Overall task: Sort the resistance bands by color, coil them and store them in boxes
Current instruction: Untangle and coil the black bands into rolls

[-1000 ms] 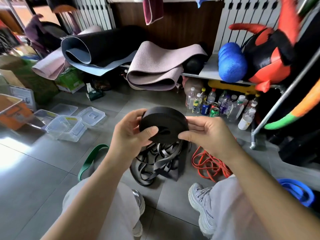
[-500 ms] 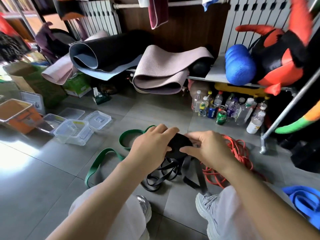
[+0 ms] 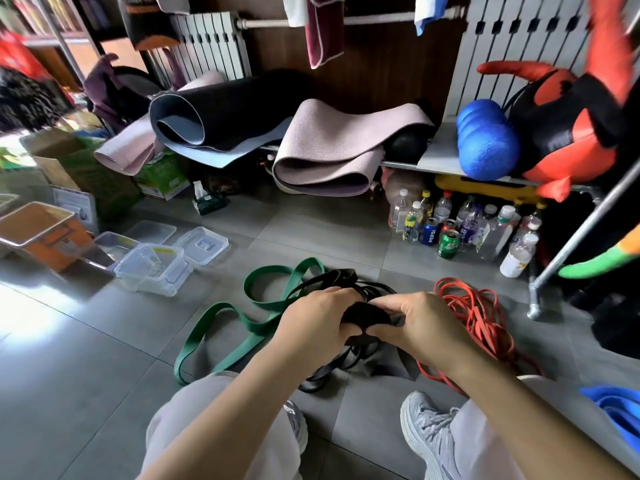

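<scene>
Both hands, left hand and right hand, pinch the black coil just above the loose black bands; slack grip likely lets it spring open.

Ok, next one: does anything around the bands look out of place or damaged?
Nothing looks damaged. The green band sprawls uncoiled across the floor, the orange bands lie in a tangled heap on the right, and the clear boxes stand open at left with their lids off beside them.
</scene>
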`<state>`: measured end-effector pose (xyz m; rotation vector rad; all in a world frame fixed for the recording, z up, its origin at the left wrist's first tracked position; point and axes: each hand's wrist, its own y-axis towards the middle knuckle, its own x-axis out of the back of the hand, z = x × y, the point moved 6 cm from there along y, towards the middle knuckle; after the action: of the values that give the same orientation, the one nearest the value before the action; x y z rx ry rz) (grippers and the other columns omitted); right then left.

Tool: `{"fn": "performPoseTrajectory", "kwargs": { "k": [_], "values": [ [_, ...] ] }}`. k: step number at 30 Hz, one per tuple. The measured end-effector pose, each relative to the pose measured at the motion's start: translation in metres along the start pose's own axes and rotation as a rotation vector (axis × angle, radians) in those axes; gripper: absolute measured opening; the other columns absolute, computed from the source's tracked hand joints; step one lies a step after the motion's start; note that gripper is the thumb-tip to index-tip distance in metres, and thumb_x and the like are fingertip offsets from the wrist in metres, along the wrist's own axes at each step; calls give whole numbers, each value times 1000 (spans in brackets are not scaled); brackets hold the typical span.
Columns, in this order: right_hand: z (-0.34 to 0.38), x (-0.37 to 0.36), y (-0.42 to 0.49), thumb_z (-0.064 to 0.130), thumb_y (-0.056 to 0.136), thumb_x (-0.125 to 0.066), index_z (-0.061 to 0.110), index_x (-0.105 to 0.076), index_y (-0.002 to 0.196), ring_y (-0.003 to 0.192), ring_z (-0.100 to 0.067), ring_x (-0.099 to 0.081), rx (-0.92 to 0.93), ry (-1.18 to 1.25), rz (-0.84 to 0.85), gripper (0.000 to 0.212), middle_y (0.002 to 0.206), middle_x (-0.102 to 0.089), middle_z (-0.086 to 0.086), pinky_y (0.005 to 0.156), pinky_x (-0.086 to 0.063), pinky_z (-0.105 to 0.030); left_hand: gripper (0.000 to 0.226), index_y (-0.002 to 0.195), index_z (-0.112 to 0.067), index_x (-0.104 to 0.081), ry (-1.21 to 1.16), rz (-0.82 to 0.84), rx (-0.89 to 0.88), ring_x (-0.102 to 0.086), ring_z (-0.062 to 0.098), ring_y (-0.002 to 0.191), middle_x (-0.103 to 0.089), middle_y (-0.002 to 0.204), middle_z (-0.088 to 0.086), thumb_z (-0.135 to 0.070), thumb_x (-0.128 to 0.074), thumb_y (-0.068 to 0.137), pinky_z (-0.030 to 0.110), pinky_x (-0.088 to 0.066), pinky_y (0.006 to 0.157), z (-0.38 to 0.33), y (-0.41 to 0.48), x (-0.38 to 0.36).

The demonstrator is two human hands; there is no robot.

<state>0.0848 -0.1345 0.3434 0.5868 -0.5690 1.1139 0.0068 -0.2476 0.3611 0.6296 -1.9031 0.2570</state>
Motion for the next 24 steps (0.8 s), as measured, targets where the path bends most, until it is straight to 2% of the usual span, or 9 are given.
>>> {"fn": "performPoseTrajectory", "kwargs": {
  "k": [2, 5, 8, 12, 15, 18, 20, 22, 24],
  "values": [
    [-4, -3, -1, 16, 70, -79, 38, -73, 92, 83, -3, -68, -17, 93, 2, 31, 88, -73, 16, 79, -53, -33, 33, 115, -31, -61, -43, -21, 35, -59, 14, 96, -66, 105, -10, -27, -66, 82, 24, -42, 74, 4, -3, 1],
    [-6, -6, 1, 20, 67, -81, 38, -72, 89, 89, -8, -69, -76, 411, 33, 30, 91, -74, 10, 84, -54, -33, 30, 107, -28, -66, -244, -40, 133, -62, 13, 86, -68, 90, -10, -22, -71, 78, 27, -48, 78, 14, -4, 4],
    [-12, -6, 3, 25, 59, -77, 32, -70, 90, 90, -7, -69, -117, 561, 27, 33, 90, -74, 11, 80, -52, -22, 31, 101, -24, -69, -451, -71, 221, -64, 15, 82, -68, 85, -9, -20, -75, 71, 35, -52, 81, 27, -2, 5],
    [-16, -7, 8, 8, 64, -75, 26, -68, 90, 87, -3, -69, -111, 641, 27, 33, 85, -73, 15, 77, -51, -16, 23, 86, -29, -67, -783, -130, 337, -67, 24, 79, -69, 84, 2, -17, -76, 69, 50, -57, 74, 39, -5, 11],
    [-15, -3, 11, -7, 69, -69, 19, -67, 92, 85, -4, -69, -81, 738, 18, 35, 83, -74, 11, 74, -52, -15, 23, 95, -18, -66, -1032, -113, 407, -68, 28, 88, -69, 93, 9, -1, -69, 79, 53, -56, 76, 40, -8, 11],
    [-15, 0, 11, 1, 65, -70, 16, -68, 91, 84, -6, -69, -67, 788, -5, 30, 84, -74, 9, 72, -52, -15, 23, 103, -12, -63, -1157, -81, 418, -68, 25, 89, -69, 98, 10, -3, -66, 82, 48, -57, 75, 40, -8, 9],
    [-16, -1, 10, -1, 67, -72, 17, -68, 89, 81, -5, -69, -67, 758, -24, 30, 81, -74, 9, 71, -52, -15, 20, 99, -16, -61, -1060, -63, 401, -67, 23, 89, -67, 92, 5, -3, -65, 84, 45, -57, 78, 39, -6, 5],
    [-20, -5, 9, -3, 68, -75, 25, -70, 87, 80, -5, -70, -80, 639, -40, 34, 80, -74, 11, 73, -53, -18, 25, 103, -22, -57, -641, -82, 300, -62, 21, 97, -62, 101, -1, -11, -68, 83, 36, -53, 85, 41, -3, 5],
    [-25, -11, 9, 3, 67, -80, 32, -70, 86, 83, -6, -70, -102, 487, -44, 36, 83, -74, 11, 78, -55, -26, 54, 128, -26, -47, -148, -85, 134, -49, 18, 114, -50, 125, -3, -24, -71, 80, 33, -43, 94, 30, -2, 5]
  ]
}}
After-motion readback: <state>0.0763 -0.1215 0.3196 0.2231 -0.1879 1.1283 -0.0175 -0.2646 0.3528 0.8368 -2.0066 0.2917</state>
